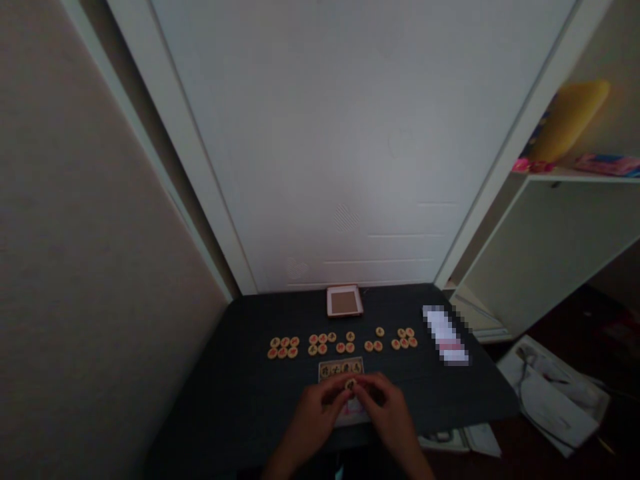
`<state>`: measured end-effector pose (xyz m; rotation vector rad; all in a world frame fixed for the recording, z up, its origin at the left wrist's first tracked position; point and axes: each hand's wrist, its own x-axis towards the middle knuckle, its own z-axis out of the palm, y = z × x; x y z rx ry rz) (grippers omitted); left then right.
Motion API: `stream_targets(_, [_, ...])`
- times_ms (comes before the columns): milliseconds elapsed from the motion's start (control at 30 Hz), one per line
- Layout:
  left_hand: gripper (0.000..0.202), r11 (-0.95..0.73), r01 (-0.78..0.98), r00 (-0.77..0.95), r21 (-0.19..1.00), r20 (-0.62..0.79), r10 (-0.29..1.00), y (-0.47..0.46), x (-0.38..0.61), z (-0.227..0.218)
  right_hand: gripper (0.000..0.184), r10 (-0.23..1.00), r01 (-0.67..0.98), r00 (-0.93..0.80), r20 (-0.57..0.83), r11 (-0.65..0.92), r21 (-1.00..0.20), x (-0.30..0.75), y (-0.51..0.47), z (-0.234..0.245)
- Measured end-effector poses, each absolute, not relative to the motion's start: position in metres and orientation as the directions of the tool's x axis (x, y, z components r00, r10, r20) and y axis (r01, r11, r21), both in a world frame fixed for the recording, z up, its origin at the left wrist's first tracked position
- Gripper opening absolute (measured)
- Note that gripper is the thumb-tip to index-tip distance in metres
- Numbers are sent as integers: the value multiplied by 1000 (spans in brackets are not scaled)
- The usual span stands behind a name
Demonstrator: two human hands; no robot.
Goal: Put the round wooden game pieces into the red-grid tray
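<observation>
The dark desk carries an open box near its front edge; four discs line its far end, the nearer part mostly hidden by hands. Behind sits a shallow tray with a brown base. The left hand and right hand, fingers nearly together, pinch one round piece above the box. Loose pieces lie clustered between box and tray.

Both the left hand around 6 o'clock and right hand around 5 are totally bare, same with the forearms. Fingers look kinda slim, too dim for finer detail tbh.
</observation>
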<state>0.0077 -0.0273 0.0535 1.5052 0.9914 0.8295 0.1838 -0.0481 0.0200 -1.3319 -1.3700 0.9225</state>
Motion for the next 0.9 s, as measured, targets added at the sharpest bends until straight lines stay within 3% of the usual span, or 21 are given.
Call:
stream_targets(367, [30, 34, 94, 349, 995, -65, 935, -28, 10, 51, 39, 990, 223, 56, 132, 117, -968, 184, -49, 16])
stream_targets(900, [27, -123, 273, 370, 954, 14, 929, -28, 11, 50, 42, 998, 96, 54, 42, 37, -995, 187, -43, 17])
